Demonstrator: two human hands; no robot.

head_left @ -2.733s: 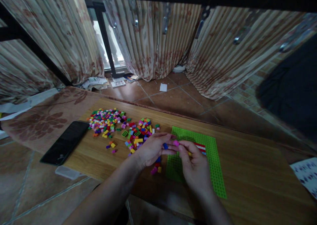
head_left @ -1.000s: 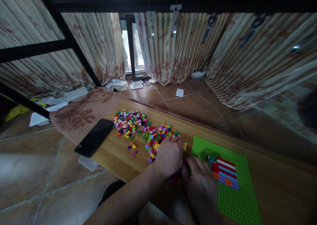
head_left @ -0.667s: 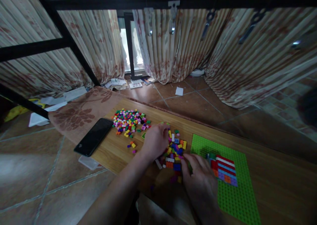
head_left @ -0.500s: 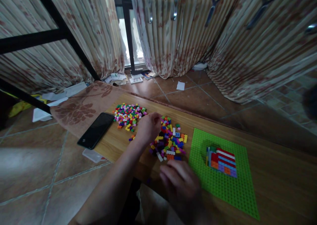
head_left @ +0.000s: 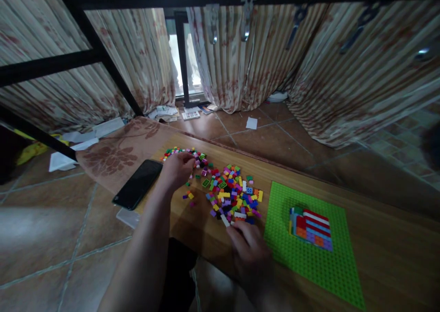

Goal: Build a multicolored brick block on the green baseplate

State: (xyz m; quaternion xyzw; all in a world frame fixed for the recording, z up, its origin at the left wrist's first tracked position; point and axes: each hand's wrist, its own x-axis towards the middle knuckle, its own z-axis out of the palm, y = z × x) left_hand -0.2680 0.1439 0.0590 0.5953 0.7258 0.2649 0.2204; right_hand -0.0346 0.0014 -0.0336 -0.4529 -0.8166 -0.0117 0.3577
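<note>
My left hand (head_left: 177, 168) is stretched out to the far-left pile of small coloured bricks (head_left: 172, 152) and rests on it with fingers curled, covering most of it. What it holds, if anything, is hidden. My right hand (head_left: 250, 251) lies on the wooden table (head_left: 388, 238) with its fingertips touching the near edge of the middle brick pile (head_left: 233, 194), fingers apart. A green baseplate (head_left: 309, 261) lies to the right, carrying a small patch of red, white, blue and purple brick rows (head_left: 312, 223).
A black phone (head_left: 138, 183) lies at the table's left end, partly on a brown floral cloth (head_left: 113, 154). Striped curtains, a black metal frame, papers and tiled floor lie beyond the table. A clear plastic piece (head_left: 128, 217) sits by the table's near-left edge.
My left hand has moved leftward from the middle pile to the far-left pile, spreading the middle bricks. My right hand has come off the baseplate area to the middle pile's near edge.
</note>
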